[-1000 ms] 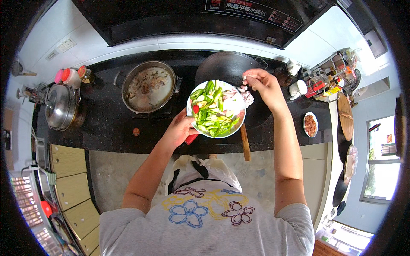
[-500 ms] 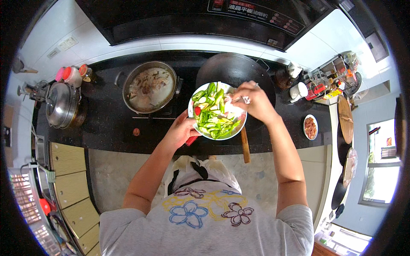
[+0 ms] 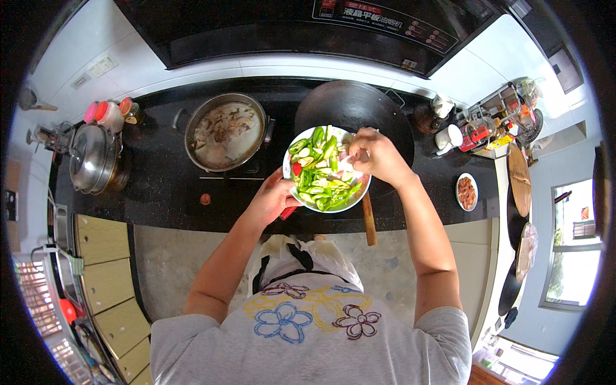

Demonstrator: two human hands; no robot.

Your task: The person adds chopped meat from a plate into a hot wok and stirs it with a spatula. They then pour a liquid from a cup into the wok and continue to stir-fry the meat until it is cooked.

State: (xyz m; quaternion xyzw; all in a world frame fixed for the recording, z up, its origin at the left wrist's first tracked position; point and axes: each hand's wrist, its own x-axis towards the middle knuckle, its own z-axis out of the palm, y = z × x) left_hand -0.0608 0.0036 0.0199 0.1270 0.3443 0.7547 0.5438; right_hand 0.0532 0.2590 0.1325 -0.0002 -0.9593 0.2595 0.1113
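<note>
Left hand [image 3: 273, 197] has its grip closed on the near left edge of a white plate [image 3: 351, 201], thumb laid over the rim, and I see the plate held up above the counter [image 3: 160, 196]. From where I watch, it covers the near left part of a dark wok [image 3: 346, 102]. Sliced green peppers [image 3: 326, 183] fill most of the plate, with one red piece [image 3: 296, 168] near its left edge and pale pieces [image 3: 347, 164] toward the right.

Over that right side I have the right hand [image 3: 375, 157], fingers bent and bunched down at the pale pieces. I cannot tell whether its grip is pinching any of them, since the hand hides its own fingertips from me.

Below the plate I see a wooden handle [image 3: 369, 224] sticking out past the counter's front edge, and a bit of something red [image 3: 288, 212] beside the left hand. Left of the wok sits a metal pot [image 3: 221, 169] of cloudy soup [image 3: 240, 142] with brownish bits in it. Farther left I make out a lidded steel pot [image 3: 92, 160]. To the right, well apart from the hands, a small white dish [image 3: 466, 208] holds sliced meat [image 3: 466, 191], and a white mug [image 3: 448, 137] stands behind it.
</note>
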